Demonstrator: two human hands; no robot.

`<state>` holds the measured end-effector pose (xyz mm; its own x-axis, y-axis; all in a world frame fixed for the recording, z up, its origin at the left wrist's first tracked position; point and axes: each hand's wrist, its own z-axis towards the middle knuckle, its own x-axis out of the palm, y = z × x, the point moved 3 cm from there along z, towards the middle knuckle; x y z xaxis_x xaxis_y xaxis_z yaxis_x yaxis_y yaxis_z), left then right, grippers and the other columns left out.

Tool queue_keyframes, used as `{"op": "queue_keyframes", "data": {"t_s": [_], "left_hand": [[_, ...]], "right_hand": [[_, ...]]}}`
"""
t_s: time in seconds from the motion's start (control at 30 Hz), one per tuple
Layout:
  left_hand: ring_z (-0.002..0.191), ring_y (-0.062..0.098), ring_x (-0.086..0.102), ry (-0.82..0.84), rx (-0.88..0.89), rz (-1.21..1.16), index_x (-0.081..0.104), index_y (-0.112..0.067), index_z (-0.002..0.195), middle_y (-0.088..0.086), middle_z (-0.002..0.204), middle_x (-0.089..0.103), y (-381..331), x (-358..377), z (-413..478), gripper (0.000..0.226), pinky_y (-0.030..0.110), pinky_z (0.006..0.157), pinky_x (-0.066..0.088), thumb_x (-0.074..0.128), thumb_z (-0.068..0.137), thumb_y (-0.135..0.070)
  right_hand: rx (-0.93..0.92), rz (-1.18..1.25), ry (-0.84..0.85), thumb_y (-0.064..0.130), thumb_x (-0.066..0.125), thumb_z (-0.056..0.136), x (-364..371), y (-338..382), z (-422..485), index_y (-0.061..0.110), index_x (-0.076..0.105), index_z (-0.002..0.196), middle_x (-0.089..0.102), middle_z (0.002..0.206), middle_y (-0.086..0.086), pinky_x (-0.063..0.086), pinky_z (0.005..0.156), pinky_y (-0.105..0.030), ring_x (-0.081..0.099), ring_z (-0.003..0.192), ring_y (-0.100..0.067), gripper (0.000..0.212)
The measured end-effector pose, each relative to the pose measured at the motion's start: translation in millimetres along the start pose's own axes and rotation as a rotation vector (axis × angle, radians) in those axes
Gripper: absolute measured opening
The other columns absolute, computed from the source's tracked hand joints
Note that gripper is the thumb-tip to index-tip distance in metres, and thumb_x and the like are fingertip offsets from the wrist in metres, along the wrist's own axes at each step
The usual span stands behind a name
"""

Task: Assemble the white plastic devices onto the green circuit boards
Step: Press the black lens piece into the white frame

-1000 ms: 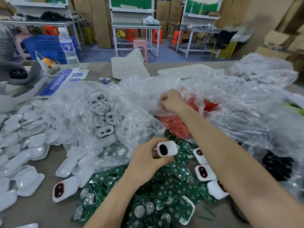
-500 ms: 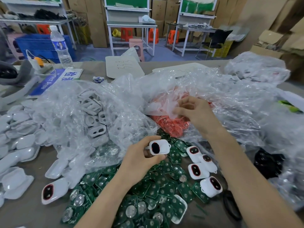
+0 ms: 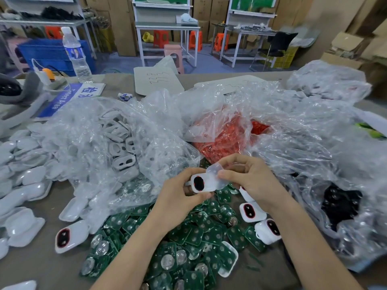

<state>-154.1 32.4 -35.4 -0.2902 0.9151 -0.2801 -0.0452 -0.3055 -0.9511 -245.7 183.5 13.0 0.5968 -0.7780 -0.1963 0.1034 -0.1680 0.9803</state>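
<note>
Forearms: both run off the bottom edge and cover part of the heap beneath them.
Left grip: the left hand curls fingers and thumb round the white device. The device's underside and left end are hidden in the palm.
Right grip: the right hand pinches a translucent cap between thumb and fingertips, against the device's right end. Whether the cap is seated cannot be told.
Device: it sits between the two grips, a glossy rounded oblong with a black oval window rimmed in red facing up.
Green circuit boards: a loose heap on the table under and nearer than the grips. They are small rounded rectangles with silvery discs.
Finished devices: just below the right grip, one partly behind the wrist.
White shells: well left of the grips, smooth and shallow, cut off by the frame edge.
Clear bags: crinkled film beyond the grips. The left one holds white oval frames, the middle one red parts too jumbled to make out, and the right one black parts.
Water bottle: far beyond, to the left.
</note>
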Motion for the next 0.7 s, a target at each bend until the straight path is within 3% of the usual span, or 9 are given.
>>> {"op": "queue_keyframes", "data": {"t_s": [0.13,0.23,0.3,0.4,0.5,0.7], "left_hand": [[0.084,0.003,0.067,-0.009,-0.001,-0.006,0.062,-0.045,0.101,-0.025,0.096,0.068,-0.3,-0.1,-0.4,0.044,0.013,0.073,0.052,0.080,0.077,-0.012],[0.088,0.002,0.065,-0.015,0.000,-0.010,0.062,-0.042,0.104,-0.025,0.098,0.067,0.1,-0.1,-0.4,0.044,0.015,0.078,0.053,0.079,0.079,-0.011],[0.089,0.002,0.065,-0.017,-0.007,-0.018,0.062,-0.042,0.105,-0.026,0.098,0.066,0.7,-0.3,-0.3,0.043,0.016,0.079,0.053,0.078,0.079,-0.011],[0.089,-0.001,0.064,-0.012,-0.005,-0.017,0.062,-0.041,0.106,-0.027,0.098,0.066,0.2,-0.5,-0.1,0.043,0.013,0.077,0.052,0.078,0.079,-0.011],[0.088,-0.001,0.064,-0.012,-0.011,-0.032,0.062,-0.041,0.106,-0.026,0.097,0.067,-0.3,-0.4,-0.4,0.043,0.011,0.074,0.051,0.077,0.079,-0.010],[0.083,-0.002,0.066,-0.019,-0.015,-0.046,0.059,-0.043,0.104,-0.026,0.096,0.068,-2.3,-0.1,-0.1,0.045,0.009,0.069,0.049,0.079,0.079,-0.012]], "right_hand": [[0.030,0.060,-0.035,0.002,0.073,0.079,0.2,-5.2,-0.2,0.014,0.073,0.082,0.068,0.071,-0.008,0.043,0.050,-0.019,0.049,0.054,-0.014,0.013],[0.043,0.122,-0.099,-0.006,0.070,0.079,-1.7,-8.5,-1.4,0.023,0.071,0.094,0.066,0.068,0.002,0.052,0.056,-0.021,0.061,0.060,-0.011,0.032],[0.062,0.151,-0.136,-0.011,0.066,0.080,-2.2,-11.7,-2.9,0.025,0.070,0.099,0.062,0.073,-0.001,0.056,0.062,-0.025,0.065,0.067,-0.011,0.041],[0.086,0.177,-0.164,-0.006,0.066,0.082,1.4,-12.6,-5.9,0.022,0.073,0.083,0.065,0.081,-0.007,0.056,0.065,-0.026,0.068,0.073,-0.016,0.029],[0.055,0.144,-0.228,0.003,0.071,0.080,4.0,-11.0,-7.9,0.021,0.070,0.068,0.069,0.068,0.003,0.048,0.061,-0.020,0.062,0.065,-0.006,0.021],[-0.021,0.157,-0.315,0.009,0.076,0.077,15.8,-10.8,-12.6,0.022,0.068,0.070,0.073,0.072,-0.003,0.044,0.049,-0.016,0.062,0.059,-0.007,0.017]]}}
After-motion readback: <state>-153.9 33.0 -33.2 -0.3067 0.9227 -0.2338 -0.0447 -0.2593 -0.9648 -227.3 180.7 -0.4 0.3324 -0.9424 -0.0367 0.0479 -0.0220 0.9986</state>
